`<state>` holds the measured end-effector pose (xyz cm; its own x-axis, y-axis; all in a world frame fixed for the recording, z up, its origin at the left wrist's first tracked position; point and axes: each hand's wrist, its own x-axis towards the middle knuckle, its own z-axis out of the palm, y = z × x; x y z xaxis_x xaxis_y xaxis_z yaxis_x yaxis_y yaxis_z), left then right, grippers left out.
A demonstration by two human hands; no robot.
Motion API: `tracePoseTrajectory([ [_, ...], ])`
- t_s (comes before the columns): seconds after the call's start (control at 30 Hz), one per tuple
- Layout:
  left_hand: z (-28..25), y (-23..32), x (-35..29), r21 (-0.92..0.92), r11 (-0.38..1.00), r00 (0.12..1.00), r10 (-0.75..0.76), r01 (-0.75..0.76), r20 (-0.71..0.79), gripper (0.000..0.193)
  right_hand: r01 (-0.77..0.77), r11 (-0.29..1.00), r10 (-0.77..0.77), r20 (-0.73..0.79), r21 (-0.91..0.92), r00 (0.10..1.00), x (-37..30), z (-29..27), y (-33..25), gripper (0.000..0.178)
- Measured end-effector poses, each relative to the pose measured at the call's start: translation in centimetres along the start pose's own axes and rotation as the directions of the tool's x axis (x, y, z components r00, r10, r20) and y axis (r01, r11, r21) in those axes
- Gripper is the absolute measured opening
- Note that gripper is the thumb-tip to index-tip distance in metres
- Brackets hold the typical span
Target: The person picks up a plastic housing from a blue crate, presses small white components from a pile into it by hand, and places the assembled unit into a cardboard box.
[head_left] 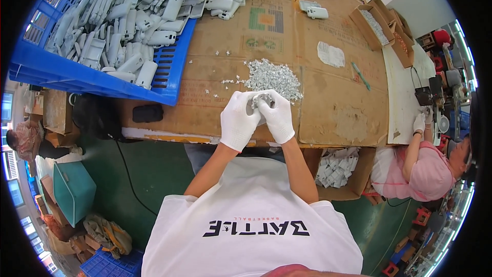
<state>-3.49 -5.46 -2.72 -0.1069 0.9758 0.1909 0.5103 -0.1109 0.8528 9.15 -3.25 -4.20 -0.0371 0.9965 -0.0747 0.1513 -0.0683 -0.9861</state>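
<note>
My left hand (238, 120), right hand (280, 119): fingers clamped on grey piece (263, 99). Done tally unclear; likely plenty remaining: small parts (271, 78) beyond, casings (134, 23) far left.

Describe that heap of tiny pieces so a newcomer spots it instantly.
On the cardboard tabletop, look right of the big blue crate. Just beyond the gloved left hand and right hand lies the heap. Unlike the crate's long casings, its whitish pieces are tiny, spread loose on the cardboard.

Forearms (213, 169) converge, left fingers (243, 98) and right fingers (278, 102) curled close together.
</note>
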Motion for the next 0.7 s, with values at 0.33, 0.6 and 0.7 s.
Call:
tracePoseTrajectory([
  [0.33, 1.9, 1.3, 1.0, 0.026, 0.996, 0.996, 0.083, -0.084, 0.027, 0.027, -0.021, 0.993, 0.026, -0.041, 0.115, 0.999, 0.9, -1.8, 2.0, 0.012],
  [0.6, 8.5, 5.4, 13.2, 0.069, 0.926, 0.831, 0.298, -0.371, 0.470, 0.042, -0.008, 0.852, -0.322, -0.535, -0.524, 0.781, 5.9, -23.1, 3.2, 0.020],
  [0.7, 14.5, 4.6, 21.9, 0.257, 0.784, 0.813, 0.476, -0.565, 0.334, 0.053, -0.462, 0.643, -0.188, -0.710, -0.611, 0.678, 8.5, -35.5, 4.0, 0.032],
])
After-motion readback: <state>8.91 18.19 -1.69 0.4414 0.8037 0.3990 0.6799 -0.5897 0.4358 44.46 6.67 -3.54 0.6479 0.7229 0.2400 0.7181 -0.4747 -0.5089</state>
